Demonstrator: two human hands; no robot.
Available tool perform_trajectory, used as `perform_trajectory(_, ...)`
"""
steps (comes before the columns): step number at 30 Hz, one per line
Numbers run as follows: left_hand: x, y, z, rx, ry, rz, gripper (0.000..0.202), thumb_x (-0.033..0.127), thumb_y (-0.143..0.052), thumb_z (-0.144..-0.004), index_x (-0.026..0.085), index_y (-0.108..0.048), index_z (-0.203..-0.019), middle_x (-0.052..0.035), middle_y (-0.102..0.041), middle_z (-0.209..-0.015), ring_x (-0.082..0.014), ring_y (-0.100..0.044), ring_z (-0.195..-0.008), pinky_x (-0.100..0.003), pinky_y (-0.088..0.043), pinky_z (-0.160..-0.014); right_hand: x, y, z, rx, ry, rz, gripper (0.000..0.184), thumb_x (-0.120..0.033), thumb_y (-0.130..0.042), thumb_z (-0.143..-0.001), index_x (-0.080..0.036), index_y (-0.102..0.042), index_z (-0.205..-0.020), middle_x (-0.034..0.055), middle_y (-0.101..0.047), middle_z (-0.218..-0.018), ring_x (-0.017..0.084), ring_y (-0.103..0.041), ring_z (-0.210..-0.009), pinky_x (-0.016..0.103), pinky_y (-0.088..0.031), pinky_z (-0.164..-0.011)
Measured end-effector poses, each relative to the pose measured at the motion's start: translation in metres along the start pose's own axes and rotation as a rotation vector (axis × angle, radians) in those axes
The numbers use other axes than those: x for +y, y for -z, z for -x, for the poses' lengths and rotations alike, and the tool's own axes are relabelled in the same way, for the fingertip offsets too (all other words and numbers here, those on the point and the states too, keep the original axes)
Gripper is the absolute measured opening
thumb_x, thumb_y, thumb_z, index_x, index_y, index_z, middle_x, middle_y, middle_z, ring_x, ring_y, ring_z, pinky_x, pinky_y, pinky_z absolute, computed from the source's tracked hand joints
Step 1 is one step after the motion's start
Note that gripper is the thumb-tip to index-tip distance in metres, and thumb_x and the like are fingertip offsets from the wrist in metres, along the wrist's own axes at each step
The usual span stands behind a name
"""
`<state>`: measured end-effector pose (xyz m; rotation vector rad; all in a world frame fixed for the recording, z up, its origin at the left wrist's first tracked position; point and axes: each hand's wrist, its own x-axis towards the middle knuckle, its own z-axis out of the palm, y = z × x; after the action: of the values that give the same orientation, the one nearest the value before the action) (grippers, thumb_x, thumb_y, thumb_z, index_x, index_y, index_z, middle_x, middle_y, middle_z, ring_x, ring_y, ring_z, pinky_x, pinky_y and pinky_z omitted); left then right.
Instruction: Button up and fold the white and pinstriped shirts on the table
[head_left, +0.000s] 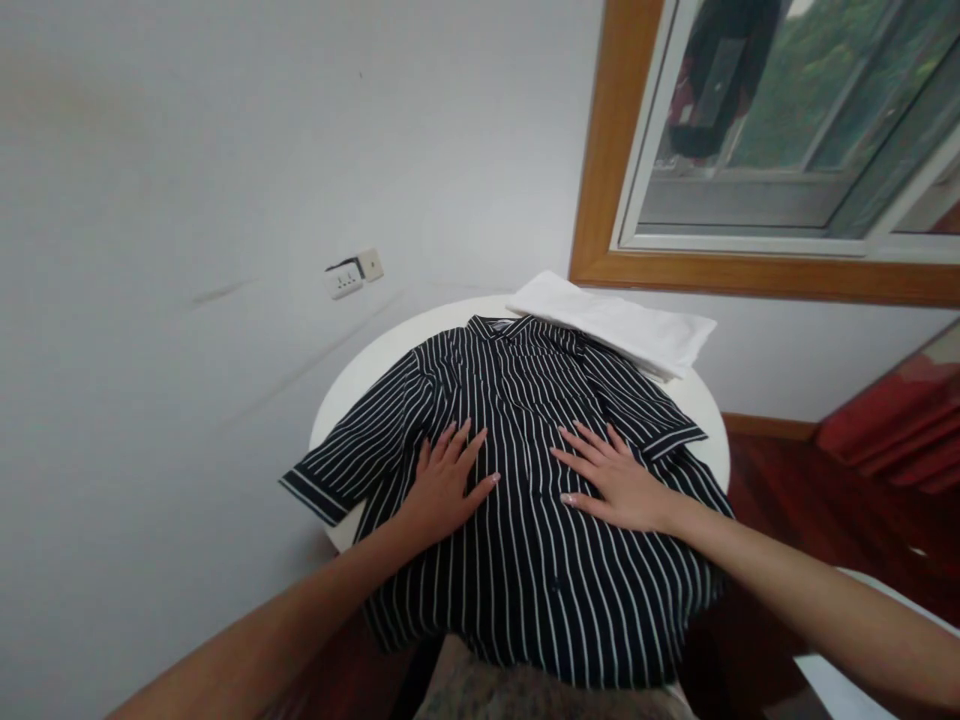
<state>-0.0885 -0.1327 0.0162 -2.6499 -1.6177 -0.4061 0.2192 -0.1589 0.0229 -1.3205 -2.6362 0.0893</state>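
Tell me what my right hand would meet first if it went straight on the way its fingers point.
More of the striped shirt, on which your right hand appears to rest: it runs on ahead, roughly toward the collar. How raised it lies there is unclear.

Black, perhaps navy, shirt (521,480) with thin white stripes
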Motion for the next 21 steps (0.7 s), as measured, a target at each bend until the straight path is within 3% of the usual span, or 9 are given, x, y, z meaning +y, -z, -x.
perform_trajectory(2, 0.001, 0.006, 0.012, -0.092, -0.008, -0.020, 0.060, 0.060, -0.031, -0.093, 0.031, -0.035, -0.145, -0.0059, -0.031, -0.154, -0.0311, -0.024, -0.142, -0.062, -0.019, -0.112, -0.009, 0.007, 0.008, -0.013, 0.013, 0.007, 0.069, -0.068, -0.036, -0.089, -0.033, -0.029, -0.148, 0.0044, -0.024, -0.157, 0.032, -0.018, -0.144, 0.060, -0.012, -0.114)
perform_trajectory(5, 0.007, 0.020, 0.024, -0.163, -0.033, -0.050, 0.055, 0.058, -0.029, -0.094, 0.033, -0.041, -0.142, -0.0042, -0.038, -0.151, -0.0316, -0.031, -0.139, -0.060, -0.027, -0.109, -0.015, 0.021, 0.006, -0.014, 0.014, -0.010, 0.060, -0.065, -0.037, -0.090, -0.030, -0.048, -0.138, 0.0066, -0.044, -0.146, 0.031, -0.036, -0.136, 0.057, -0.027, -0.109)
perform_trajectory(8, 0.013, 0.030, 0.014, -0.086, -0.049, -0.093, 0.049, 0.048, -0.034, -0.095, 0.028, -0.047, -0.138, -0.0064, -0.047, -0.144, -0.0302, -0.040, -0.132, -0.055, -0.033, -0.107, -0.009, 0.032, -0.016, 0.062, -0.025, -0.034, 0.048, -0.054, -0.035, -0.096, -0.026, -0.063, -0.122, 0.0070, -0.060, -0.130, 0.026, -0.051, -0.122, 0.049, -0.038, -0.102)
perform_trajectory(10, 0.012, 0.028, -0.004, -0.013, -0.098, -0.099, 0.045, 0.038, -0.035, -0.096, 0.024, -0.048, -0.137, -0.0076, -0.049, -0.142, -0.0268, -0.041, -0.132, -0.049, -0.032, -0.109, 0.001, 0.032, -0.038, 0.122, -0.056, -0.029, 0.044, -0.045, -0.034, -0.098, -0.023, -0.065, -0.119, 0.0076, -0.063, -0.126, 0.024, -0.053, -0.120, 0.046, -0.038, -0.102)
perform_trajectory(12, 0.006, 0.020, -0.023, 0.019, -0.169, -0.091, 0.045, 0.033, -0.037, -0.095, 0.023, -0.046, -0.138, -0.0078, -0.045, -0.146, -0.0251, -0.036, -0.136, -0.049, -0.027, -0.113, 0.014, 0.027, -0.057, 0.120, -0.068, -0.012, 0.042, -0.042, -0.035, -0.098, -0.023, -0.063, -0.123, 0.0080, -0.059, -0.131, 0.025, -0.047, -0.127, 0.048, -0.034, -0.106)
perform_trajectory(15, -0.006, 0.004, -0.040, -0.016, -0.163, -0.085, 0.048, 0.040, -0.037, -0.096, 0.027, -0.042, -0.141, -0.0076, -0.038, -0.150, -0.0286, -0.031, -0.139, -0.060, -0.024, -0.111, 0.027, 0.012, -0.070, 0.028, -0.102, 0.000, 0.053, -0.054, -0.035, -0.095, -0.029, -0.046, -0.140, 0.0057, -0.038, -0.150, 0.030, -0.026, -0.141, 0.059, -0.022, -0.110)
perform_trajectory(18, -0.011, -0.003, -0.033, -0.069, -0.134, -0.078, 0.050, 0.048, -0.034, -0.096, 0.031, -0.039, -0.142, -0.0067, -0.034, -0.152, -0.0317, -0.029, -0.140, -0.067, -0.022, -0.107, 0.027, -0.002, -0.061, -0.037, -0.168, -0.010, 0.064, -0.065, -0.025, -0.093, -0.032, -0.031, -0.148, 0.0034, -0.022, -0.157, 0.032, -0.014, -0.145, 0.066, -0.010, -0.111)
perform_trajectory(21, -0.003, 0.002, -0.017, -0.072, -0.158, -0.064, 0.051, 0.049, -0.034, -0.095, 0.031, -0.039, -0.142, -0.0068, -0.034, -0.152, -0.0318, -0.027, -0.140, -0.067, -0.020, -0.108, 0.013, -0.010, -0.040, -0.025, -0.194, -0.007, 0.068, -0.068, -0.022, -0.091, -0.032, -0.028, -0.149, 0.0030, -0.017, -0.158, 0.033, -0.009, -0.145, 0.066, -0.005, -0.111)
